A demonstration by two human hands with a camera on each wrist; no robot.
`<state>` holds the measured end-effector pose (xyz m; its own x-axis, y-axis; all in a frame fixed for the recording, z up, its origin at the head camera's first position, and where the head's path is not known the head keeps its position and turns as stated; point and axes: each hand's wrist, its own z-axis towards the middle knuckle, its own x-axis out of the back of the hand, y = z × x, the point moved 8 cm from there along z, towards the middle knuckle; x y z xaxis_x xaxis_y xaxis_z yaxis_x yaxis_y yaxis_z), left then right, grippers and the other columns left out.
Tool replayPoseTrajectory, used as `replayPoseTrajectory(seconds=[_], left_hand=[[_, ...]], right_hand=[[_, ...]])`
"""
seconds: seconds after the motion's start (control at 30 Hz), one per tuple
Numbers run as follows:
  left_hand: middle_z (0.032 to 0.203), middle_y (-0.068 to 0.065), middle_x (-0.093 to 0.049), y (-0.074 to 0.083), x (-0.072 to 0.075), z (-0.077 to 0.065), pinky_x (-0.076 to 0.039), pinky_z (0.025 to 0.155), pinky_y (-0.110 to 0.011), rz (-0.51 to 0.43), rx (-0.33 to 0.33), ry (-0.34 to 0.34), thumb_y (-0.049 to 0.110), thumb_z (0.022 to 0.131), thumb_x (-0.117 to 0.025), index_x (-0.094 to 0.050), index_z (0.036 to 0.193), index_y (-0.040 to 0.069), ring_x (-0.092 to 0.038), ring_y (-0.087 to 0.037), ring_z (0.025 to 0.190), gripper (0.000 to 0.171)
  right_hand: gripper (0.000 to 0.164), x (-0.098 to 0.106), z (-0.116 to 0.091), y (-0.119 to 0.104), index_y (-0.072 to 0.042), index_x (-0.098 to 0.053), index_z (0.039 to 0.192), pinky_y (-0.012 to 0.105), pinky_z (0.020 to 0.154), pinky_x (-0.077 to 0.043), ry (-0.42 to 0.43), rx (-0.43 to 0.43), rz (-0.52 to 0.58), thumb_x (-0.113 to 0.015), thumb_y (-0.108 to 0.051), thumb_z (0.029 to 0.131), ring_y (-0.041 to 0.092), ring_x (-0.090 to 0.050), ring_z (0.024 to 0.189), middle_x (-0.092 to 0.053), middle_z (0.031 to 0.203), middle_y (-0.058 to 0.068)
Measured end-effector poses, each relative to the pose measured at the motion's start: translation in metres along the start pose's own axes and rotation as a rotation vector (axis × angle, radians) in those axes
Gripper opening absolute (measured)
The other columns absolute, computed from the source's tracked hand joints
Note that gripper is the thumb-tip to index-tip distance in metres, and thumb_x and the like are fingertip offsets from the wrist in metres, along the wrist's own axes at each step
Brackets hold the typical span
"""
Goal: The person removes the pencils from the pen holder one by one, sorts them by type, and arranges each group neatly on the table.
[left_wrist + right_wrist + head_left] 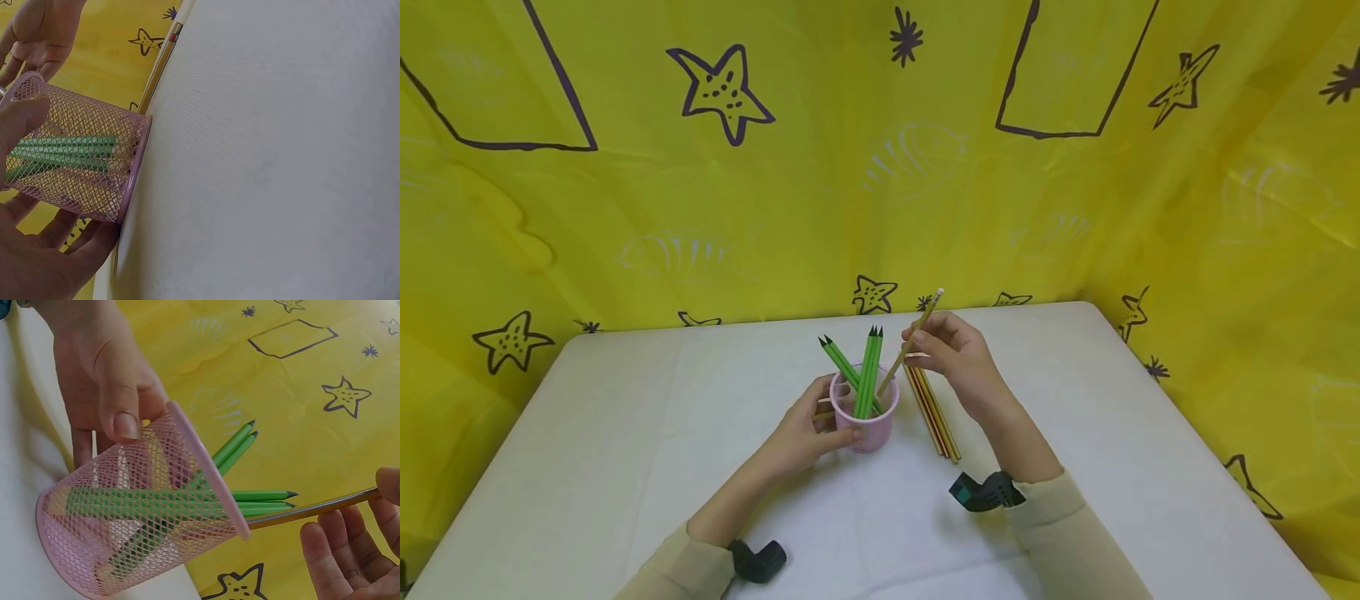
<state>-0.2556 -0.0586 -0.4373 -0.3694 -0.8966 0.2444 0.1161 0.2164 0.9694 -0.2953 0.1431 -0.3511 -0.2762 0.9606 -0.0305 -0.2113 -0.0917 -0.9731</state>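
Observation:
A pink mesh pencil cup [871, 435] stands on the white table, and my left hand [805, 429] grips it from the left, thumb at the front and fingers round the far side. Several green pencils [144, 499] lean inside with their dark points up. My right hand [961, 358] pinches a gold pencil [917, 327] between thumb and fingers, to the right of the cup and above it. That pencil is tilted, its pale end up and its lower end inside the rim. Whether it touches the bottom is hidden.
Several gold pencils [934, 417] lie side by side on the white table [625, 467], just right of the cup. A yellow curtain [820, 200] with drawn starfish and fish hangs behind the table and along its sides.

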Motion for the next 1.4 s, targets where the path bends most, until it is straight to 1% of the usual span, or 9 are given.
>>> replayPoseTrajectory(seconds=[0.17, 0.3, 0.53, 0.83, 0.97, 1.1, 1.2, 1.4], left_hand=[[0.146, -0.015, -0.047, 0.0, 0.0, 0.001, -0.047, 0.107, -0.051, 0.01, 0.001, 0.0, 0.016, 0.083, -0.081, -0.037, 0.148, 0.019, -0.053, -0.04, 0.129, 0.079], [0.146, -0.015, -0.046, 0.0, 0.0, 0.001, -0.047, 0.107, -0.051, 0.009, 0.0, 0.0, 0.016, 0.083, -0.082, -0.037, 0.148, 0.019, -0.053, -0.04, 0.129, 0.079], [0.146, -0.015, -0.047, -0.001, 0.001, 0.001, -0.047, 0.107, -0.05, 0.008, 0.002, 0.001, 0.015, 0.083, -0.081, -0.037, 0.148, 0.018, -0.052, -0.04, 0.13, 0.079], [0.146, -0.015, -0.046, -0.003, 0.001, 0.0, -0.046, 0.107, -0.052, 0.004, 0.012, -0.001, 0.015, 0.083, -0.082, -0.037, 0.148, 0.02, -0.052, -0.04, 0.13, 0.079], [0.146, -0.015, -0.046, -0.003, 0.0, 0.0, -0.046, 0.108, -0.051, -0.003, 0.01, -0.005, 0.015, 0.083, -0.082, -0.037, 0.148, 0.019, -0.052, -0.04, 0.13, 0.079], [0.145, -0.015, -0.047, -0.003, 0.0, 0.0, -0.046, 0.108, -0.052, -0.004, 0.008, -0.006, 0.016, 0.083, -0.082, -0.037, 0.147, 0.019, -0.052, -0.04, 0.13, 0.079], [0.145, -0.015, -0.047, -0.002, 0.0, 0.0, -0.046, 0.108, -0.052, -0.004, 0.007, -0.008, 0.016, 0.083, -0.082, -0.037, 0.147, 0.019, -0.052, -0.04, 0.13, 0.079], [0.145, -0.015, -0.047, -0.003, 0.0, 0.0, -0.046, 0.108, -0.051, -0.002, 0.013, -0.004, 0.016, 0.083, -0.082, -0.037, 0.147, 0.019, -0.052, -0.039, 0.13, 0.079]], right_hand=[[0.018, 0.008, -0.001, -0.006, 0.001, -0.054, 0.113, 0.043, 0.091, -0.059, 0.034, 0.0, 0.022, -0.058, -0.011, 0.1, 0.026, -0.069, 0.099, -0.064, 0.109, 0.011], [0.015, 0.014, -0.002, -0.011, -0.002, -0.055, 0.112, 0.04, 0.089, -0.06, 0.06, 0.002, 0.025, -0.058, -0.01, 0.1, 0.022, -0.07, 0.096, -0.065, 0.108, 0.01], [0.007, 0.024, -0.002, -0.017, -0.008, -0.058, 0.108, 0.039, 0.088, -0.06, 0.088, 0.019, 0.05, -0.056, -0.011, 0.102, 0.02, -0.07, 0.094, -0.066, 0.105, 0.006], [0.006, 0.04, -0.003, -0.019, -0.012, -0.059, 0.104, 0.037, 0.086, -0.061, 0.14, 0.026, 0.128, -0.055, -0.008, 0.102, 0.018, -0.068, 0.089, -0.065, 0.101, 0.004], [0.005, 0.045, -0.003, -0.018, -0.013, -0.059, 0.103, 0.036, 0.085, -0.061, 0.159, 0.014, 0.125, -0.056, -0.009, 0.101, 0.018, -0.067, 0.087, -0.065, 0.099, 0.004], [0.006, 0.05, -0.002, -0.015, -0.008, -0.058, 0.106, 0.035, 0.082, -0.061, 0.16, 0.003, 0.118, -0.057, -0.007, 0.1, 0.017, -0.066, 0.085, -0.064, 0.098, 0.003], [0.008, 0.054, -0.002, -0.012, -0.007, -0.057, 0.107, 0.033, 0.08, -0.061, 0.164, -0.012, 0.096, -0.058, -0.007, 0.099, 0.016, -0.065, 0.084, -0.063, 0.097, 0.002], [0.007, 0.06, -0.001, -0.004, -0.014, -0.059, 0.103, 0.029, 0.077, -0.061, 0.181, -0.052, 0.044, -0.059, -0.008, 0.099, 0.015, -0.063, 0.085, -0.062, 0.096, 0.0]])
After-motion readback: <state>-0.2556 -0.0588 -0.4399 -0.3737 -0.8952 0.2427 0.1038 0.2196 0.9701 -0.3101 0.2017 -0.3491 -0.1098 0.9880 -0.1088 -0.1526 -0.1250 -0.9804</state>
